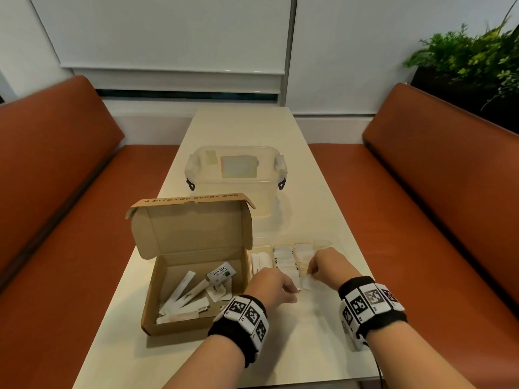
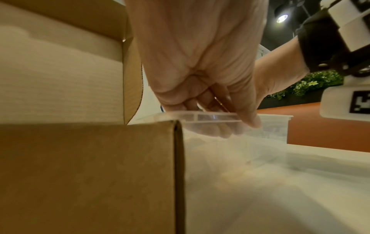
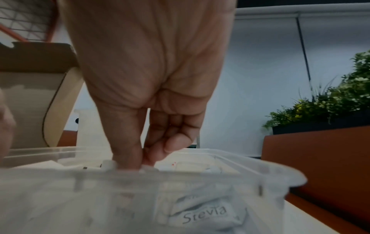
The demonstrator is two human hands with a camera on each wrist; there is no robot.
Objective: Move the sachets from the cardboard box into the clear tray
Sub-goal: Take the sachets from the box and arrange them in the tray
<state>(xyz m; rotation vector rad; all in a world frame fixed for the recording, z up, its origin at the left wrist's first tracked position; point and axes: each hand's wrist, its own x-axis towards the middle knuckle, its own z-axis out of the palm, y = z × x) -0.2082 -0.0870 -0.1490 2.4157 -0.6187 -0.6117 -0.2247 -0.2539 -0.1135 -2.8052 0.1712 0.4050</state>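
Observation:
An open cardboard box (image 1: 157,318) sits at the table's near left and holds several white sachets (image 1: 185,293), one printed Stevia (image 1: 220,272). Right beside it stands the clear tray (image 1: 317,244), its compartments filled with sachets. My left hand (image 1: 289,293) grips the tray's near rim (image 2: 276,117), fingers inside and thumb on the outer wall. My right hand (image 1: 311,272) reaches down into the tray and pinches a white sachet (image 1: 309,283) between thumb and fingers (image 3: 128,158). A Stevia sachet (image 3: 204,213) lies against the tray's front wall.
A lidded clear storage container (image 1: 236,175) stands behind the box and tray. Orange benches (image 1: 70,220) run along both sides of the narrow white table (image 1: 309,346). A potted plant (image 1: 471,57) sits at the far right.

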